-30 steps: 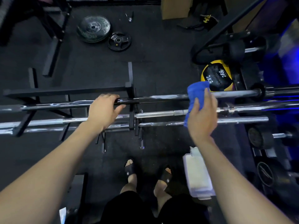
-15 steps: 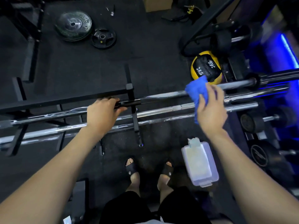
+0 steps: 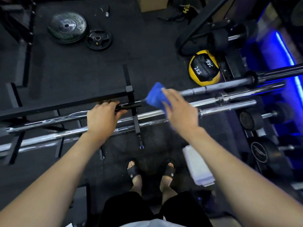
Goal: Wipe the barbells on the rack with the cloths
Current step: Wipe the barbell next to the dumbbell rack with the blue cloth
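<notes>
Three steel barbells lie side by side on a low black rack. My left hand grips the far barbell just left of the rack's upright post. My right hand presses a blue cloth onto the same bar, to the right of the post; the fingers lie spread over the cloth, which wraps the bar. The two nearer barbells run under both forearms.
A white plastic container stands on the floor beside my right foot. A yellow 2 kg ball lies beyond the bars. Weight plates rest at the far left, dumbbells at the right. My sandalled feet stand close to the rack.
My right hand has slid the blue cloth leftward along the far barbell, toward the rack post. The left hand keeps its grip in the same place.
</notes>
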